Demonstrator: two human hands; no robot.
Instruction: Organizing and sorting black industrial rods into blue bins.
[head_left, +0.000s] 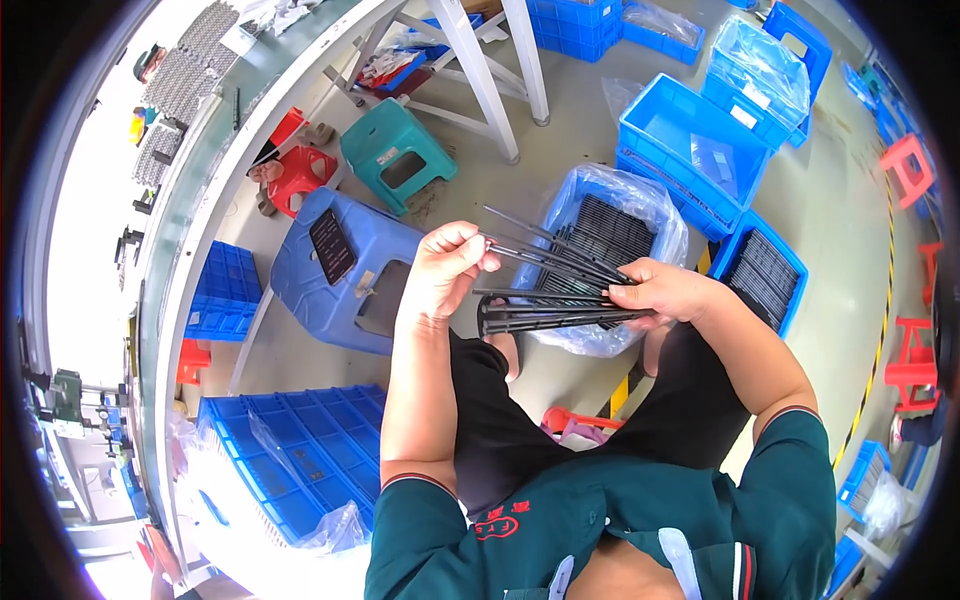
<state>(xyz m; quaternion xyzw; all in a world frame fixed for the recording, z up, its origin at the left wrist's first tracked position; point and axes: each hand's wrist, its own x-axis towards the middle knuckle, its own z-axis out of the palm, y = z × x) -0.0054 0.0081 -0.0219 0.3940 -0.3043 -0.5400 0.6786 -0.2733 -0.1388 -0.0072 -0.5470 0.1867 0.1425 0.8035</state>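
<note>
A fanned bundle of long, thin black strips (pixel 560 318) is gripped by my right hand (pixel 662 290), thumb on top, the strips pointing left. My left hand (pixel 448 262) pinches the free end of one black strip (pixel 520 254) between thumb and fingertips. That strip runs back toward the right hand and lies apart from the lower strips in the fan. Below both hands stands a blue crate (pixel 574 203) lined with clear plastic, holding many similar dark strips. The fingers of my right hand are partly hidden under the bundle.
A blue stool (pixel 375 215) with a dark phone-like slab (pixel 332 246) on it stands left, near a green stool (pixel 395 140). Stacked blue crates (pixel 655 130) rise at the upper right. Another crate of strips (pixel 795 262) sits right. A large blue container (pixel 290 440) lies lower left.
</note>
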